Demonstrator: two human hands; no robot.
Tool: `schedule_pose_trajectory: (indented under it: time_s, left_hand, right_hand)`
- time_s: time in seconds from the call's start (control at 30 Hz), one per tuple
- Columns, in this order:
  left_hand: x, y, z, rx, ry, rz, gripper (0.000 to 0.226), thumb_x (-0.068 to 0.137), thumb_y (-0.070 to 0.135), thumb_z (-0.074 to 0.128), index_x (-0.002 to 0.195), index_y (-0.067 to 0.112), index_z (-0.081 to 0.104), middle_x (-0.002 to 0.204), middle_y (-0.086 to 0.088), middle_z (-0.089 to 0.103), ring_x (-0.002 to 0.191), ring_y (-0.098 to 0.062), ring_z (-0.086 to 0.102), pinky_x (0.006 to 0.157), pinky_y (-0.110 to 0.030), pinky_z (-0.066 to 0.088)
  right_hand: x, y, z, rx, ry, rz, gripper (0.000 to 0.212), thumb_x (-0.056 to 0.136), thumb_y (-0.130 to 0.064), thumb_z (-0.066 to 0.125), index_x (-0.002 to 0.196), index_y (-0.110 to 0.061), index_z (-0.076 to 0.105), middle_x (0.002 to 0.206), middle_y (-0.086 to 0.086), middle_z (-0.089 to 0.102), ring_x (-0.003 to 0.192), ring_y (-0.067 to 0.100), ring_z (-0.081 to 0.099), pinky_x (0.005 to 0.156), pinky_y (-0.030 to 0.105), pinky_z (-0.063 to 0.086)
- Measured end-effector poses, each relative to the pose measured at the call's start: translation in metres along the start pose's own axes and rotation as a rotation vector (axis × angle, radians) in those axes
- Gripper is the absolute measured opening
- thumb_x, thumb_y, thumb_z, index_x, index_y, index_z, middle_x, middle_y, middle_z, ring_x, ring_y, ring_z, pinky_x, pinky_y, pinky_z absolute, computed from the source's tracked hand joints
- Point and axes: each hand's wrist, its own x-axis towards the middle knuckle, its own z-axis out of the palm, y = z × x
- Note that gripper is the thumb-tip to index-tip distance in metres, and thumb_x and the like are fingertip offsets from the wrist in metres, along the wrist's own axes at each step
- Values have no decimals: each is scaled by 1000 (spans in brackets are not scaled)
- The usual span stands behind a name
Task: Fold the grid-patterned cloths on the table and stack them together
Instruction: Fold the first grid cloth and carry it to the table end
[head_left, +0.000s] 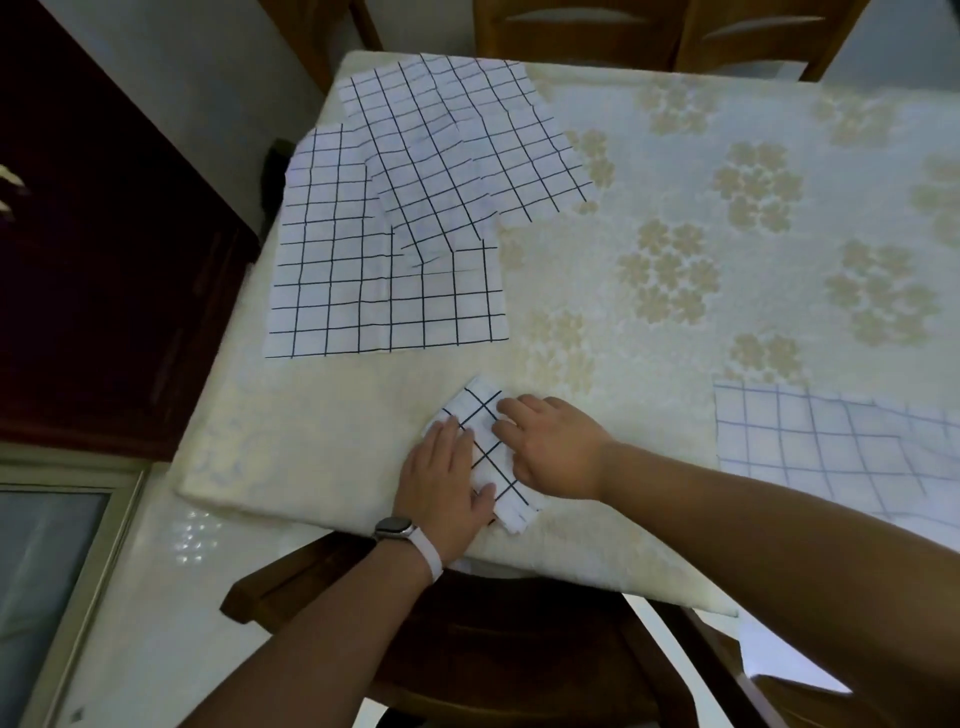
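The table, covered in a pale flowered cloth, carries three groups of grid-patterned cloths. A loose pile of unfolded cloths lies overlapped in the upper left of the frame. Another flat cloth sits at the right edge. A small folded cloth rests near the table's front edge, lower centre, turned at an angle.

Both hands lie on that folded cloth. The left hand, with a watch on its wrist, is flat, fingers straight and together, pressing the cloth's left side. The right hand reaches in from the right, palm down, its fingers loosely bent with the tips resting on the cloth's right side; it grips nothing. A wooden chair stands below the table edge.
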Motion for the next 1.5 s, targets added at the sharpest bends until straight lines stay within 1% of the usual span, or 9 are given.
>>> schedule_pose_trajectory:
  time_s: [0.1,0.17,0.43,0.63,0.8,0.93,1.2,1.37,1.5]
  left_hand:
    - [3,-7,3,75,-123,-43,84,86,59,35,151,11,16,161,-9,6,147,-25,5,117,-43,10]
    - [6,-10,6,108,-141,-39,86,88,62,34,153,14,2,161,-6,-7,148,-22,-7,117,-41,0]
    - [13,-23,21,129,-193,-46,98,81,75,25,152,15,-4,160,-3,-15,146,-22,-15,117,-46,-1]
    - [17,-31,12,121,-274,-21,101,80,76,28,151,17,-14,157,2,-26,143,-19,-25,117,-47,-6]
    - [26,-37,-11,56,-199,12,77,85,56,44,148,18,21,159,-3,10,145,-21,10,115,-41,18]
    - [44,-45,-30,-20,-103,-29,51,89,41,49,133,17,44,137,-4,45,123,-25,41,95,-36,39]
    - [89,-30,-44,-320,-325,-259,22,83,41,54,84,18,53,82,-4,60,73,-23,58,68,-36,50]
    - [90,-22,-47,-363,-390,-225,19,86,27,53,73,17,44,72,-4,51,63,-21,47,58,-32,39]
    - [80,-21,-63,-459,-362,-138,23,91,24,54,71,19,43,69,0,50,60,-15,47,53,-27,35]
  right_hand:
    - [25,-3,-4,15,-102,-38,60,71,-28,67,126,-7,58,137,21,51,121,37,52,92,46,51]
    - [37,-3,-3,-11,-178,-50,76,76,-32,68,143,-8,41,153,20,32,140,35,33,109,48,37]
    - [47,7,8,-51,-329,-37,87,90,-52,46,156,-12,5,163,13,-6,150,28,0,120,45,12]
    - [53,3,4,-55,-352,5,89,89,-52,48,156,-14,3,163,10,-6,150,27,-1,120,45,11]
    - [40,-8,-1,166,-272,248,78,84,-39,58,149,-14,24,158,15,15,143,32,21,111,43,32]
    - [20,-20,4,244,-233,456,62,85,-35,53,140,-13,33,147,15,31,132,33,35,99,42,40]
    - [10,-43,17,244,-220,510,69,84,-38,57,143,-11,31,147,17,30,133,35,32,102,44,38]
    - [4,-52,17,320,-176,574,72,83,-37,58,145,-13,29,149,15,29,135,35,32,103,43,37]
    - [1,-50,7,649,-12,814,79,85,-34,59,151,-14,21,145,10,38,129,32,42,100,40,41]
